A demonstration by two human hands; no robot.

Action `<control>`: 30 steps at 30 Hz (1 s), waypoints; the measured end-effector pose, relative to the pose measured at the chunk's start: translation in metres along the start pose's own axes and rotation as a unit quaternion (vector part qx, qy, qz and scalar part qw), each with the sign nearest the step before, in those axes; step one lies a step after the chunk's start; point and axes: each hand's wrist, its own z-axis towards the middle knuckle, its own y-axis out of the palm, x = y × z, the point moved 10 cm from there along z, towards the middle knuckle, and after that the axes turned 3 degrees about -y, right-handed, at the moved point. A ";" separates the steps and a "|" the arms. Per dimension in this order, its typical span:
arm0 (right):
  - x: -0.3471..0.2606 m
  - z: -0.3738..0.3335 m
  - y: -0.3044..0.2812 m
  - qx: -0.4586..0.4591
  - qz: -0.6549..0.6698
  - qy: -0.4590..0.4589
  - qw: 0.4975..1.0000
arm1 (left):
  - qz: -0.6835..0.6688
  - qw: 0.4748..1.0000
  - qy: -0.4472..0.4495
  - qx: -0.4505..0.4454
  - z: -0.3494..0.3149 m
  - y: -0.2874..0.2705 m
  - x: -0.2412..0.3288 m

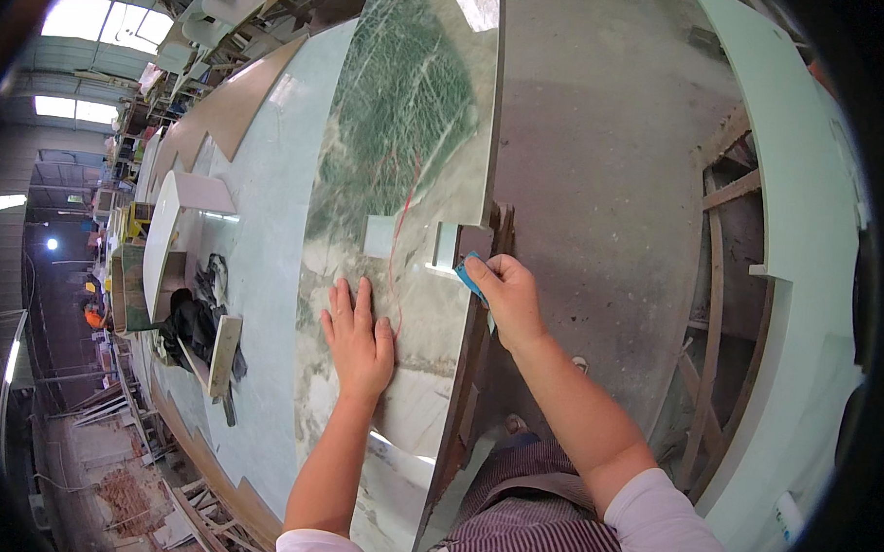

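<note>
A long polished stone slab [399,109], green and cream with white veins, runs away from me. It has a rectangular cutout [380,236] inside it and a notch [447,245] in its right edge. My left hand [358,336] lies flat on the slab, fingers spread. A thin reddish line or cord [398,237] passes beside its fingertips. At the near corner of the notch, my right hand [507,296] pinches a small blue sheet [469,280] against the slab's edge. The sheet's exact kind does not show.
Left of the slab, a pale blue table surface [277,270] bears a white curved piece [166,237], black cloth [192,326] and a narrow cream strip [224,356]. Brown sheets [229,103] lie farther off. Across the concrete floor [601,184], another pale slab [786,191] rests on wooden framing [715,276].
</note>
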 end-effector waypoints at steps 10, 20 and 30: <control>-0.002 -0.015 -0.002 0.028 -0.066 -0.016 0.997 | -0.011 1.000 -0.004 -0.006 0.002 -0.001 0.000; -0.024 0.022 -0.033 0.082 -0.022 -0.032 0.996 | -0.031 0.999 -0.002 -0.013 -0.001 -0.002 -0.002; -0.050 0.055 -0.033 -0.010 -0.053 -0.016 0.998 | -0.023 0.999 -0.008 -0.036 0.005 -0.002 0.002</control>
